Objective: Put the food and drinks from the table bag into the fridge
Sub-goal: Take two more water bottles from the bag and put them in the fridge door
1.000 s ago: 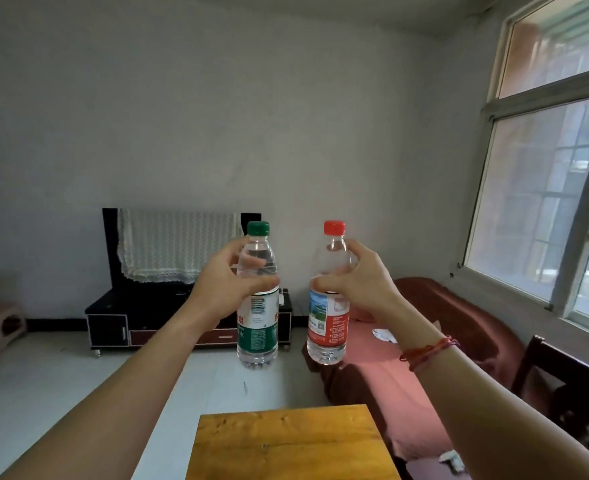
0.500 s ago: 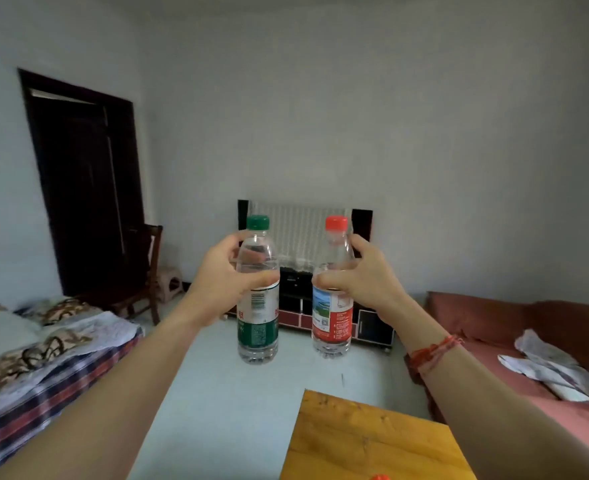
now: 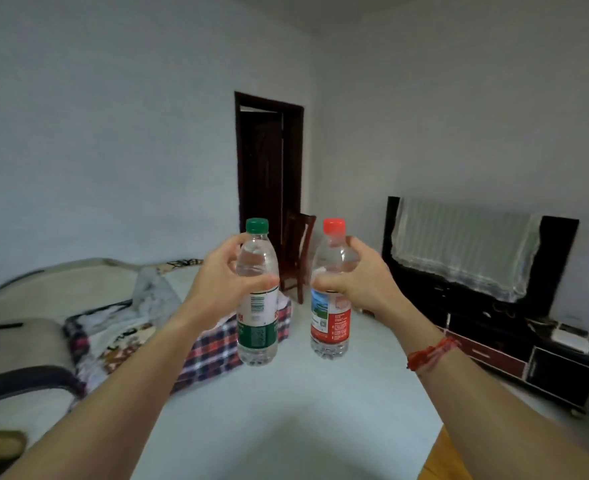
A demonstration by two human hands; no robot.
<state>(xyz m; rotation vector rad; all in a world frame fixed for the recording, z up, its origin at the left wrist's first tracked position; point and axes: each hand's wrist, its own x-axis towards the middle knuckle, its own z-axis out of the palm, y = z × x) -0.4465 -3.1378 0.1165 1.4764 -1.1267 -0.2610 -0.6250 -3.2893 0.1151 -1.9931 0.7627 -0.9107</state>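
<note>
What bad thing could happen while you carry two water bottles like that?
The left hand grips the green-capped bottle high up, the right hand the red-capped bottle, both over the floor, so a slipping grip could drop one. With both hands full, none is free to open anything. The wooden chair beside the doorway might get bumped if the person walks that way.
</note>
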